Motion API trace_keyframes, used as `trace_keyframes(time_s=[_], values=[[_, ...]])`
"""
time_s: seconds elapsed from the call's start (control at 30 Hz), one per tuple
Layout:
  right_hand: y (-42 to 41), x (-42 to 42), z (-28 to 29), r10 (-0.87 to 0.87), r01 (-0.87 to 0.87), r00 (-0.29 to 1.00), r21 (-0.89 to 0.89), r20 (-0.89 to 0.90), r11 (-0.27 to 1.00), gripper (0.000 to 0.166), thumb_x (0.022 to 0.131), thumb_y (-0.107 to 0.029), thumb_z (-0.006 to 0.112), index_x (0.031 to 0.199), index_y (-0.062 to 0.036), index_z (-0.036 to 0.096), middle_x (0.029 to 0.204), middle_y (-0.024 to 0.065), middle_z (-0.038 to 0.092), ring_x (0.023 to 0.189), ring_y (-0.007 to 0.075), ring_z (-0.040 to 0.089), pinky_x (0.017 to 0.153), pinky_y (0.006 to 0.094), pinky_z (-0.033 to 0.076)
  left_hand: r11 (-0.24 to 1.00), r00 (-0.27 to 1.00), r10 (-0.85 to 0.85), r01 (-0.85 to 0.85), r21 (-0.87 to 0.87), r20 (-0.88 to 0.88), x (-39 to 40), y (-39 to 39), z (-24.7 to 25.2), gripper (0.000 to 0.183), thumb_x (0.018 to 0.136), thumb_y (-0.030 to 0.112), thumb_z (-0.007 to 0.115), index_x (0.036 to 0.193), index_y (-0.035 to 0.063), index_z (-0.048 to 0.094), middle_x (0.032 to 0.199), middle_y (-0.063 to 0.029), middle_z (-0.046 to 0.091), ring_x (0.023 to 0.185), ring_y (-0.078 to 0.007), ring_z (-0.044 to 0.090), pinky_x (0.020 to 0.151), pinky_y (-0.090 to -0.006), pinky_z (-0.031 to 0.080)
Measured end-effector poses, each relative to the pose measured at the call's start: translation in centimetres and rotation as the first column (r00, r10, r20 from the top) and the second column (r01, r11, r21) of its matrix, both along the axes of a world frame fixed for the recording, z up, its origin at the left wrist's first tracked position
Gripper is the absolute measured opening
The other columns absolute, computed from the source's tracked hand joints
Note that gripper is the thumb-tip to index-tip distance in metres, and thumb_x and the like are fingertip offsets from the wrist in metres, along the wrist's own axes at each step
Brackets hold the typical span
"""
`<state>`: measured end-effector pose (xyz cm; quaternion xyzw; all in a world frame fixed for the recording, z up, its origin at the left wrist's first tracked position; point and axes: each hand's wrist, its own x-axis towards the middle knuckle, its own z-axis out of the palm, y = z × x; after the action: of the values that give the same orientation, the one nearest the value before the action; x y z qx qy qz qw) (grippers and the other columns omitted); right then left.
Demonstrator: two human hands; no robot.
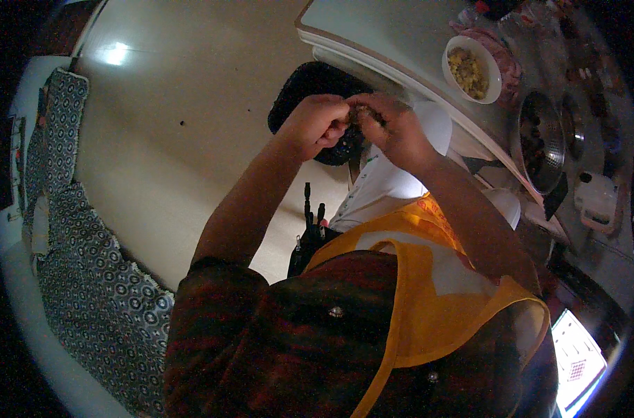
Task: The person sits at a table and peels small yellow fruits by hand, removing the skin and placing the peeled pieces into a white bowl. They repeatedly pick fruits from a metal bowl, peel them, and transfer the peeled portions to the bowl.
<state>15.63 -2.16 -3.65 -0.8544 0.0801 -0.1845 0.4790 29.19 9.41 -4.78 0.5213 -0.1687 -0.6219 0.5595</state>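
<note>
Both my hands meet above a black waste bin (301,86) on the floor. My left hand (317,125) is curled, its fingertips pressed to a small brownish piece (361,113). My right hand (392,125) grips the same piece between thumb and fingers. Fingers hide most of it, so its exact kind is unclear. Dark contents with small light scraps (343,151) show low in the bin. Just below my right hand stands a white sack (374,183) bearing writing. I wear an orange apron (426,324) over a dark shirt.
On the counter (369,26) at right are a white bowl (497,78) of yellowish food pieces, a pink cloth (510,62), a perforated metal colander (554,151) with dark pieces and a pale phone case (596,201). Patterned fabric (102,261) lies left. A lit screen (578,366) glows lower right.
</note>
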Motion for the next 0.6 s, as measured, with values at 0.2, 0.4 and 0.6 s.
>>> trace_keyframes(time_s=[0.2,0.4,0.6], values=[[-0.08,-0.39,-0.19,0.029,0.086,0.988,0.694,-0.152,0.715,0.023,0.088,-0.016,0.051,0.108,-0.0071,0.052,0.074,0.0004,0.051,0.057,0.0084,0.047,0.05,0.0219,0.04,0.998,0.986,0.069,-0.069,-0.003,0.149,0.07,0.05,0.06,0.007,0.071,0.009,0.048,0.074,0.0031,0.052,0.057,-0.0013,0.041,0.045,-0.008,0.035,0.039,-0.0216,0.026],[-0.34,-0.41,-0.36,0.022,0.074,0.993,0.77,-0.113,0.633,0.022,0.086,-0.009,0.048,0.107,-0.0072,0.05,0.079,0.0015,0.049,0.061,0.0083,0.046,0.052,0.0222,0.039,0.988,0.989,0.143,-0.146,0.056,0.043,0.31,0.56,0.05,0.015,0.073,0.008,0.047,0.086,0.0017,0.053,0.078,-0.0057,0.053,0.068,-0.0154,0.053,0.064,-0.0296,0.051],[-0.26,-0.34,-0.59,0.039,0.033,0.996,0.744,-0.08,0.668,0.022,0.087,-0.015,0.053,0.108,-0.0074,0.053,0.079,-0.0011,0.054,0.06,0.0064,0.047,0.052,0.02,0.04,0.998,0.997,0.069,-0.069,-0.013,-0.03,0.6,0.35,0.64,0.021,0.081,0.02,0.054,0.095,0.005,0.056,0.088,-0.0042,0.057,0.076,-0.014,0.055,0.069,-0.0327,0.051]])
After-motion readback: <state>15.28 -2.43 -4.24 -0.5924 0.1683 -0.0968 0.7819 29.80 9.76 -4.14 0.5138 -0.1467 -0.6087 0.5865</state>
